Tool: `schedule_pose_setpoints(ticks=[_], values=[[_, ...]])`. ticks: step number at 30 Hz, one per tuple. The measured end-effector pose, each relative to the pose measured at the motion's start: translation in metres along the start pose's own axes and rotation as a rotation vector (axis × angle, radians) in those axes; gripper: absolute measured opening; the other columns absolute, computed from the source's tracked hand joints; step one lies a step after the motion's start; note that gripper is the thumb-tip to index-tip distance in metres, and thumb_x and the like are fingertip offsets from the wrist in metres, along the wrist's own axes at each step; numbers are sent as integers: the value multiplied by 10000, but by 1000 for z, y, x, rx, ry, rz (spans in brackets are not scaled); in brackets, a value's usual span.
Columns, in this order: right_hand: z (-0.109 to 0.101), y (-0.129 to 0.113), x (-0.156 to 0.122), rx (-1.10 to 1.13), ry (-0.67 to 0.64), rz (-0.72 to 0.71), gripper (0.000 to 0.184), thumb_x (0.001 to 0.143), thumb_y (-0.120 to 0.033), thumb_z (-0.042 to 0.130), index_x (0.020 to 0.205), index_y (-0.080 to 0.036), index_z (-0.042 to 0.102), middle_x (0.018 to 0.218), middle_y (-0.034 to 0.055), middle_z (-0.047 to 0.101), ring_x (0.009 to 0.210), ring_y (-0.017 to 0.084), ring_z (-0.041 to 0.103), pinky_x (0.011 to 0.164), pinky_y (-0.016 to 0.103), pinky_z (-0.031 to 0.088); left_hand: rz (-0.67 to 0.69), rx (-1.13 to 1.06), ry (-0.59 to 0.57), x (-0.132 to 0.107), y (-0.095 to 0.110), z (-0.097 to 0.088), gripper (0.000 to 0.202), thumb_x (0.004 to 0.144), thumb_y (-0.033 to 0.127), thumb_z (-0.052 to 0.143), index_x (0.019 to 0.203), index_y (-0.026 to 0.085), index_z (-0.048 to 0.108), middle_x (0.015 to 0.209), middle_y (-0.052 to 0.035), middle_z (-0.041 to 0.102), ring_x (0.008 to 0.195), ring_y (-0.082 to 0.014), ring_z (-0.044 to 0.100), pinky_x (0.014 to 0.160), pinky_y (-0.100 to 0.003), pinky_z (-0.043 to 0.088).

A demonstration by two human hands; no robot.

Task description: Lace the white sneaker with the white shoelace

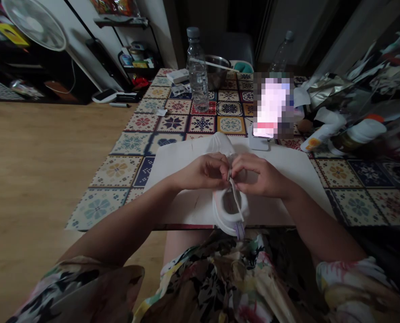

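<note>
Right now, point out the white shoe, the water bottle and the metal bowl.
white shoe (231,204), head view, inside heel opening.
water bottle (198,76), head view, clear body.
metal bowl (220,76), head view, side wall.

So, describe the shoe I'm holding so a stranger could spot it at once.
On the patterned tile cloth lies a white sheet. At its near edge sits the white shoe, held by the left hand and right hand. Only it has a lilac heel tab.

Behind the left hand (203,171) and right hand (262,178), bare forearms meet a loose left sleeve (85,285) and right sleeve (353,278) in a floral print of cream, black, green and pink; the same fabric covers the lap (226,280) below.
</note>
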State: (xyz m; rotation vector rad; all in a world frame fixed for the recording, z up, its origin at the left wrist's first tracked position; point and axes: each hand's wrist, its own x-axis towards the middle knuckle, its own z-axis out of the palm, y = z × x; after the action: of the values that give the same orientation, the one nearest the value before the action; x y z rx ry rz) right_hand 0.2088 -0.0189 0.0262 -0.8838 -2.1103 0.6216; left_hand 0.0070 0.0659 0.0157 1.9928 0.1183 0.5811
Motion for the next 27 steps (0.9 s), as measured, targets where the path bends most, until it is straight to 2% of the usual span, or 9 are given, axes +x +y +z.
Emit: schedule_pose_setpoints(ticks=[6,10,15,21,24,27], values=[[5,-3,-1,79,0,12,178,731,-35,588,747,-203,533,795,-3,564,769,152,536,740,307,430,-23,5,-44,-2,-3,-5,112,751,202,741,689,140,671,812,-51,601,767,-132,572,624,-219,455],[9,0,-2,132,1,44,166,741,-62,605,761,-201,517,805,-7,525,757,145,504,712,293,418,-27,19,-44,-3,-7,-6,99,753,208,737,713,145,672,839,-53,596,778,-133,576,611,-211,457],[7,3,-1,179,-4,21,100,826,-134,620,802,-204,553,848,7,565,841,161,530,790,317,422,-40,25,-46,-5,-8,-4,78,780,227,722,804,153,708,871,-60,607,784,-135,582,616,-216,463],[0,8,-2,406,-139,197,121,853,-261,658,788,-190,585,889,6,514,876,158,508,857,331,400,40,101,-88,-3,-7,-8,59,781,216,689,752,166,680,854,-63,629,863,-174,573,767,-288,470],[-1,10,-1,502,-162,280,144,852,-299,662,786,-188,600,886,3,513,883,161,506,866,334,393,48,123,-139,-2,-4,-9,72,794,230,668,752,171,671,869,-66,631,904,-189,562,850,-325,453],[-1,11,-1,521,-156,305,155,853,-319,669,794,-186,617,893,5,520,894,164,509,878,339,388,16,107,-148,-2,-3,-9,129,800,275,691,733,167,669,867,-60,604,893,-184,551,840,-318,453]])
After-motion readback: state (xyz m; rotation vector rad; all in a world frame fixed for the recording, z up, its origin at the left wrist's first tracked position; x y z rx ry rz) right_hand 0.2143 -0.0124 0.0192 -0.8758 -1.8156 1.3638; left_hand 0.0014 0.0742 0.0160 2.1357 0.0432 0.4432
